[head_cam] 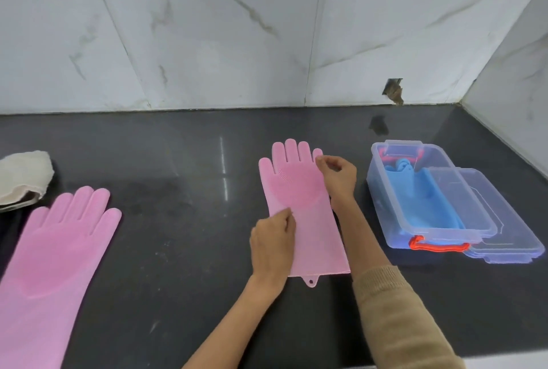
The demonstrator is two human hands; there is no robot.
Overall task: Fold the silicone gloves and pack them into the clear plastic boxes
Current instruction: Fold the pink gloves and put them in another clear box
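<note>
You had one pink glove (299, 205) laid flat, palm side up, on the dark surface (189, 167), fingers pointing toward the tiled wall. Your left hand (272, 241) pinched the glove's left edge near mid-length — a narrow grip closed on the silicone. Your right hand (338, 174) pinched the right edge by the little finger, likewise a narrow grip holding the glove. A second pink glove (50, 265) lay flat, well apart, at the left. The clear box (385, 205) stood just right of your right arm, open, with a blue glove (427, 202) already inside; its lid (510, 235) lay against its right side.

Judgement: fold not yet made, task roughly midway.

Risks from here:
- Silicone looked springy; a fold released too soon would likely reopen.
- The two pinch points sat at different heights — the crease could run skewed and the bundle might not fit beside the blue glove.
- Your right sleeve (394, 309) passed near the box; a sweep could nudge it.
</note>
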